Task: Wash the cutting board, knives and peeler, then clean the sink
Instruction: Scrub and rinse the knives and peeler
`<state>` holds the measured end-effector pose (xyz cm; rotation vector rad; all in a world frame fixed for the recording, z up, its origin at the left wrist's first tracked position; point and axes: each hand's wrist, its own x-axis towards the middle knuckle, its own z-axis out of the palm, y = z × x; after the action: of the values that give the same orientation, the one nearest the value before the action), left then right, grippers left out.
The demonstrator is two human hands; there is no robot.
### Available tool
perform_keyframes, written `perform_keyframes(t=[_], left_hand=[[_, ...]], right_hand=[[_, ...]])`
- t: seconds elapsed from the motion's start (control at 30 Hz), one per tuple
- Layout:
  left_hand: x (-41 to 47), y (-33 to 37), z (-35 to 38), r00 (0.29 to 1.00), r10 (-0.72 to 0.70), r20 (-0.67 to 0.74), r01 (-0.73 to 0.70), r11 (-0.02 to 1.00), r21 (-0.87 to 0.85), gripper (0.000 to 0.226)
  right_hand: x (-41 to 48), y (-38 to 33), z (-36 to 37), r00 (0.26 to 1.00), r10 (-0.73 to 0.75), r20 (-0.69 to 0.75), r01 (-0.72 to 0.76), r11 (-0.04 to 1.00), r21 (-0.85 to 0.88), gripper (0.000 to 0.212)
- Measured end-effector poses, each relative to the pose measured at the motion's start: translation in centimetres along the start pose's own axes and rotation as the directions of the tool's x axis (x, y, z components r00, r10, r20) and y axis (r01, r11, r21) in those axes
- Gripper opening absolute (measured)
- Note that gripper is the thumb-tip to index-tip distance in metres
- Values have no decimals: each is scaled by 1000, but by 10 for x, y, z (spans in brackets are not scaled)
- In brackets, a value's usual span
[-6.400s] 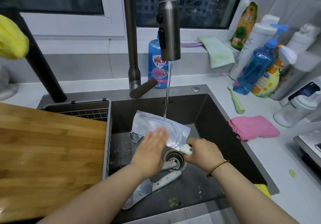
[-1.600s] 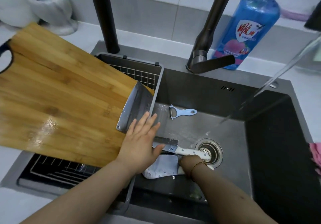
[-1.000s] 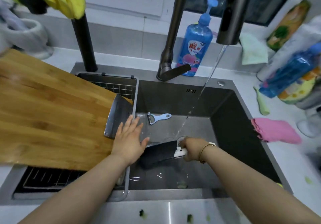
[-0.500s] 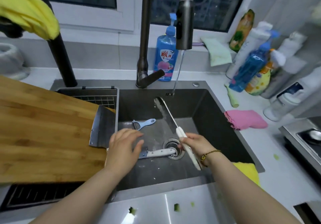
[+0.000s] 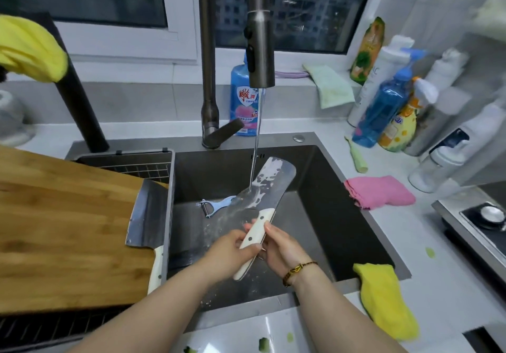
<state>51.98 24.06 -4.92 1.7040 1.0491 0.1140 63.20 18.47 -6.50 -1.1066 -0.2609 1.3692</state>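
Steel sink [image 5: 323, 177] at frame centre is holding a blue peeler [image 5: 216, 206]; above it, both left hand [image 5: 230, 254] and right hand [image 5: 282, 251] are gripping a soapy cleaver [image 5: 262, 188] under the faucet stream [image 5: 256, 144].

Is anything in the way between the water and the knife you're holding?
No. The stream from the faucet falls straight onto the blade of the knife, which both hands hold by its white handle. The peeler lies lower in the sink, off to the side.
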Motion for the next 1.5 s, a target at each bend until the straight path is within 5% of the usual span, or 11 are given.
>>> perform_keyframes(t=[0.13,0.33,0.43,0.53,0.63,0.73,0.8,1.03,1.23,1.37,1.5], left_hand=[[3,8,6,995,-94,43,100,983,-152,12],[-5,8,7,996,30,-79,-24,997,74,16],[-8,6,0,990,62,-125,-40,984,173,30],[-7,2,-7,984,98,-149,-60,969,239,28],[-3,-2,-12,978,139,-155,-86,948,307,23],[-1,-4,-14,979,146,-144,-89,934,346,29],[0,-5,-15,978,151,-144,-91,931,354,28],[1,-8,-15,978,155,-143,-89,919,385,26],[-2,-7,-17,968,199,-155,-105,876,470,27],[-3,-8,-23,966,211,-149,-106,850,516,29],[-5,-12,-30,963,212,-166,-90,835,543,32]], right_hand=[[0,4,-2,998,41,39,-37,995,-88,25],[-12,-15,-4,997,73,-30,-78,834,-547,17],[-35,-38,-18,984,-97,-150,-19,779,-627,24],[-68,-56,-48,832,-450,-325,74,670,-739,20],[-104,-65,-77,627,-645,-437,-43,531,-846,20],[-129,-60,-99,641,-536,-549,-374,406,-833,48],[-136,-51,-108,629,-416,-656,-505,423,-753,66],[-136,-44,-112,629,-260,-732,-587,459,-667,69],[-139,-55,-99,697,-277,-661,-452,546,-705,21],[-120,-58,-81,703,-400,-588,-219,664,-714,22],[-76,-72,-51,645,-627,-436,-64,524,-849,32]])
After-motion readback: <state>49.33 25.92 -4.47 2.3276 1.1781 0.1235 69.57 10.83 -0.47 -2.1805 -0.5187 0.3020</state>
